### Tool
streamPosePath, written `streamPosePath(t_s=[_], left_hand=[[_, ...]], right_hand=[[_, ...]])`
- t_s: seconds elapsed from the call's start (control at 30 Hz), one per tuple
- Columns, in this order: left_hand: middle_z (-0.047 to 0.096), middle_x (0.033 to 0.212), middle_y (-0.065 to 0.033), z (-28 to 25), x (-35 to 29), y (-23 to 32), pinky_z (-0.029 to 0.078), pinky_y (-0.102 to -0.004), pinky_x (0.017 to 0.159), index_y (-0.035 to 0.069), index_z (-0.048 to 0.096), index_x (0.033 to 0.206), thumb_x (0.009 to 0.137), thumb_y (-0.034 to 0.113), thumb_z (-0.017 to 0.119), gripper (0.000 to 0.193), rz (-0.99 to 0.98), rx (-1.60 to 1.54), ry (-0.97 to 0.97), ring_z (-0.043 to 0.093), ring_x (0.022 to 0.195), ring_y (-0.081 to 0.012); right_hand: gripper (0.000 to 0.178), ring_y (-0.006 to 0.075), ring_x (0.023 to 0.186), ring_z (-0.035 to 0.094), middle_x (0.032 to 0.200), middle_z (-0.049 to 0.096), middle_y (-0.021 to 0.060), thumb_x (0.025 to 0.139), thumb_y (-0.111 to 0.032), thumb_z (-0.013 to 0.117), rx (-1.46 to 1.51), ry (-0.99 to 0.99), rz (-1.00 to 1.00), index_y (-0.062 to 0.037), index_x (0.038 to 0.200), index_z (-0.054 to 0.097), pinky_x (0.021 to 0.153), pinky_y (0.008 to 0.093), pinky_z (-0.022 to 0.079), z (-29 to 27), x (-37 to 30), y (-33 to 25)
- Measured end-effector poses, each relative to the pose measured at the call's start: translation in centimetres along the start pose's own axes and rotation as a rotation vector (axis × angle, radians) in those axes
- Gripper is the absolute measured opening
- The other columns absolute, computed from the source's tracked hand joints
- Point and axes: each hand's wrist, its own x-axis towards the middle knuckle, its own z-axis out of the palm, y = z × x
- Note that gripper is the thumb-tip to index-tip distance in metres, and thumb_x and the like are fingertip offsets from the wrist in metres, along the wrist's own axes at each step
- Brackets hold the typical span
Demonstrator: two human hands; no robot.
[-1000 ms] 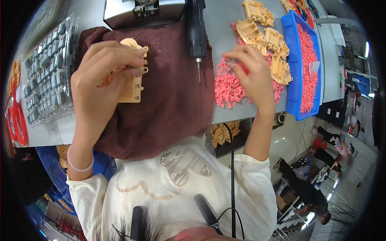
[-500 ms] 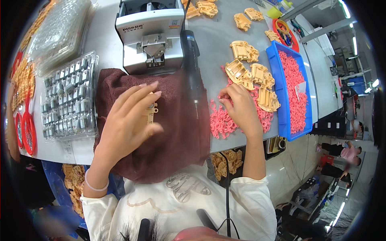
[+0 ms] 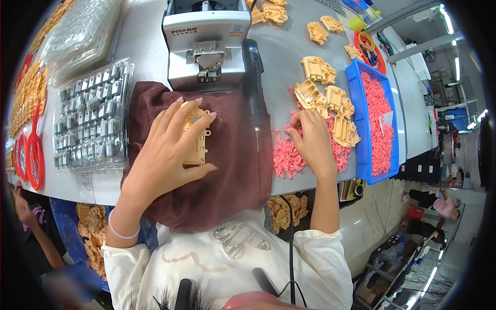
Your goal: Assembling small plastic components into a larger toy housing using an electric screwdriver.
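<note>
My left hand spans a cream-yellow plastic housing lying on a maroon towel. Its fingers reach over the top of the housing and the thumb rests by the lower edge, hiding the left part. Over a loose pile of small pink plastic rings, my right hand has thumb and forefinger pinched together; whatever is between them is too small to make out. An electric screwdriver hangs upright between the hands, tip down. More yellow housings lie just beyond my right hand.
A screw feeder machine stands behind the towel. At left, a clear tray holds several small metal-and-white parts. A blue bin of pink rings stands at right. Bags of yellow parts sit below the table. Another person's hand shows far left.
The whole view has shifted slightly. My left hand's fingers and thumb have spread around the housing, which now shows more. My right hand stays pinched at the pink rings. Another person's hand shows lower at left.
</note>
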Motion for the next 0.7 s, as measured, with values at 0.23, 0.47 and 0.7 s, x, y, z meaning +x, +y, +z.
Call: streamPosePath(t_s=[0.23, 0.47, 0.7], left_hand=[[0.049, 0.137, -0.0137, 1.0, 0.5, -1.7, 0.042, -0.0475, 0.104, 0.010, 0.052, 0.134, 0.061, 0.029, 0.087, 0.083, 0.086, -0.173, 0.068, 0.047, 0.126, -0.0400], [0.035, 0.147, -0.0177, 2.9, 0.9, -1.9, 0.044, -0.0450, 0.102, 0.010, 0.046, 0.137, 0.059, 0.026, 0.088, 0.090, 0.059, -0.248, 0.087, 0.047, 0.126, -0.0396], [0.043, 0.144, -0.0184, 3.9, 0.6, -1.7, 0.043, -0.0444, 0.104, 0.005, 0.042, 0.140, 0.059, 0.031, 0.088, 0.097, 0.009, -0.307, 0.178, 0.049, 0.126, -0.0377]], right_hand=[[0.011, 0.0185, 0.073, 0.061, 0.083, 0.064, 0.0068, 0.080, 0.000, 0.071, 0.227, 0.118, 0.029, -0.0003, 0.088, 0.064, 0.068, 0.0312, 0.047, -1.0, 0.7, -1.6], [0.011, 0.0125, 0.066, 0.063, 0.081, 0.068, 0.0058, 0.079, 0.000, 0.073, 0.528, 0.229, -0.155, -0.0010, 0.089, 0.069, 0.059, 0.0261, 0.047, -1.0, 3.8, -5.9], [0.012, 0.0268, 0.070, 0.062, 0.085, 0.060, 0.0061, 0.076, 0.001, 0.068, 0.376, 0.214, -0.444, -0.0054, 0.085, 0.065, 0.060, 0.0348, 0.051, 2.3, 6.1, -11.4]])
